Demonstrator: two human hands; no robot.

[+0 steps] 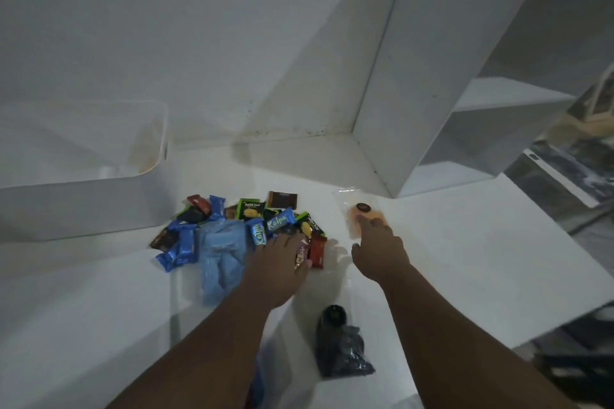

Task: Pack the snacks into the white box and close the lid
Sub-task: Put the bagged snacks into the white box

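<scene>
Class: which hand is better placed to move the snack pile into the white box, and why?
Probably the left. The left hand lies on the snack pile, with the white box on that same side. The right hand reaches away, touching a separate clear packet.

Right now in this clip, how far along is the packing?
Barely begun. No snack shows inside the white box; the snack pile lies beside it. The left hand rests on the pile, the right hand touches a clear packet. Packing and lid-closing remain.
</scene>
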